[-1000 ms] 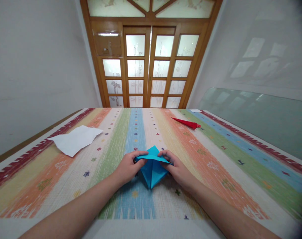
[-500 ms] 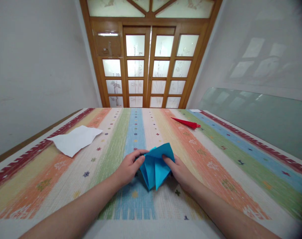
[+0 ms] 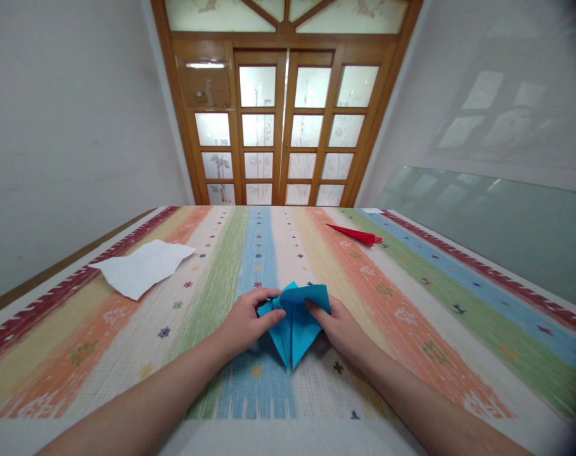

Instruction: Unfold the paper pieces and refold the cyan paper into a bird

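A partly folded blue sheet of origami paper (image 3: pixel 300 332) is between my two hands, over the middle of the striped tablecloth. Its two lower points aim toward me, and its upper flap curls over. My left hand (image 3: pixel 249 320) grips the left side, thumb on the near face and fingers behind. On the right, my right hand (image 3: pixel 338 320) pinches the curled flap, its thumb tucked under the flap's edge. The fingers behind the paper are partly hidden.
A folded red paper piece (image 3: pixel 357 234) lies farther back on the right. To the left rests a creased white sheet (image 3: pixel 145 266). The striped tablecloth (image 3: pixel 211 278) covers the table, and a wooden door with glass panes (image 3: pixel 285 126) stands beyond.
The blue paper's upper flap has come down and curls more toward me. My left thumb has shifted right and down across the paper; both hands keep their grip.
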`<state>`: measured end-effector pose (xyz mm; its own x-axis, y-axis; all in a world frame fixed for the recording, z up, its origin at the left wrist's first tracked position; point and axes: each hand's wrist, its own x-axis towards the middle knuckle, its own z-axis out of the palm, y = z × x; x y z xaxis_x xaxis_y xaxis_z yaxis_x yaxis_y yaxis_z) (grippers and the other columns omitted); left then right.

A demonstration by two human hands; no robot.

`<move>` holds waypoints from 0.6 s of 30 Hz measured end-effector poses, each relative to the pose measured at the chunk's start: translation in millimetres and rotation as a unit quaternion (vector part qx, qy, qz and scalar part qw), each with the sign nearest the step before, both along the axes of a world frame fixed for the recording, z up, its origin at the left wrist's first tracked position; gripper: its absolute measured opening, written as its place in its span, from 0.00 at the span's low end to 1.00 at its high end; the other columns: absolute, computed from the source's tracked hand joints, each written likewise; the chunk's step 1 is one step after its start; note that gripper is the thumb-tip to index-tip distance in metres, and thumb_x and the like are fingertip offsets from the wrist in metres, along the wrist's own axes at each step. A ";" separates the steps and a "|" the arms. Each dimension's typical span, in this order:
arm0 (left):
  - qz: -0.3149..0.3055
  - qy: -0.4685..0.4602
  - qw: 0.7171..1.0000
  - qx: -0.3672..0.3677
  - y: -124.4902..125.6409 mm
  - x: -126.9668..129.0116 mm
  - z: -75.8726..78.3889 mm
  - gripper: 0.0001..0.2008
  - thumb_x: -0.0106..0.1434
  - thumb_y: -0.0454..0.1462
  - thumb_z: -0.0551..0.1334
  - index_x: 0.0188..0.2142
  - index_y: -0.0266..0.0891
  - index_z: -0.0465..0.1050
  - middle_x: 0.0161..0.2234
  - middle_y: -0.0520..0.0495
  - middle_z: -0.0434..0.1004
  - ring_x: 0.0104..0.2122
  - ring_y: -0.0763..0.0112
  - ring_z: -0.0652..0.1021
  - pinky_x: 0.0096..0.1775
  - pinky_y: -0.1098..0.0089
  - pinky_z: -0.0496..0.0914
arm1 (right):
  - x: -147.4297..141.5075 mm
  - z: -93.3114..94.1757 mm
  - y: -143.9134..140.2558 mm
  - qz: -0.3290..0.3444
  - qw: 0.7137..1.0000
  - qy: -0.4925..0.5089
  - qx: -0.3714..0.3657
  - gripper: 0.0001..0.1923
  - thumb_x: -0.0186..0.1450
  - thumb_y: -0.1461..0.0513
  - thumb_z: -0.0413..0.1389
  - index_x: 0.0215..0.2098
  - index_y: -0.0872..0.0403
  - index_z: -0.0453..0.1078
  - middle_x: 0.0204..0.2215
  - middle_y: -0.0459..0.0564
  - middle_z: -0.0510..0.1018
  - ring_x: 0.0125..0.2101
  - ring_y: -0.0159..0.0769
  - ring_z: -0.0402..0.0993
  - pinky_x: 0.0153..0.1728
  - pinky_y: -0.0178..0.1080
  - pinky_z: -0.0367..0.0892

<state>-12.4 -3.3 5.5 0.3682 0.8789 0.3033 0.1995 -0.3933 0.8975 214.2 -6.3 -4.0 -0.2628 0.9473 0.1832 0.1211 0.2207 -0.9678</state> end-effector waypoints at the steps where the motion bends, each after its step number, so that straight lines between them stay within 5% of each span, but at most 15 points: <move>1: 0.005 0.009 1.000 0.010 -0.7 -0.1 0.6 0.18 0.62 0.42 0.67 0.50 0.40 0.76 0.46 0.43 0.81 0.46 0.60 0.78 0.50 0.61 0.69 | 0.5 -0.4 0.5 0.000 1.000 -0.005 -0.002 0.16 0.68 0.50 0.56 0.47 0.50 0.77 0.43 0.52 0.81 0.45 0.48 0.75 0.49 0.50 0.69; 8: -0.024 0.068 0.995 0.074 -9.8 2.2 6.8 0.17 0.67 0.44 0.62 0.53 0.42 0.76 0.46 0.43 0.79 0.42 0.63 0.78 0.38 0.67 0.71 | -0.5 2.3 -1.3 -0.027 0.999 -0.031 0.001 0.12 0.62 0.54 0.62 0.40 0.52 0.77 0.39 0.53 0.82 0.40 0.47 0.76 0.44 0.49 0.70; 14: -0.033 0.054 0.991 0.119 -15.4 6.1 7.9 0.15 0.73 0.40 0.54 0.51 0.43 0.77 0.47 0.45 0.80 0.48 0.64 0.77 0.52 0.61 0.69 | -2.0 4.3 -2.4 -0.066 0.997 -0.042 0.018 0.11 0.61 0.53 0.62 0.35 0.53 0.75 0.34 0.52 0.81 0.36 0.46 0.76 0.41 0.47 0.70; 18: 0.007 0.075 0.994 0.076 -16.9 9.3 6.0 0.15 0.69 0.40 0.58 0.53 0.42 0.75 0.47 0.43 0.80 0.41 0.65 0.78 0.38 0.68 0.73 | -3.9 6.8 -2.9 -0.072 0.997 -0.037 0.005 0.11 0.63 0.54 0.61 0.37 0.53 0.76 0.36 0.52 0.82 0.37 0.46 0.77 0.40 0.46 0.71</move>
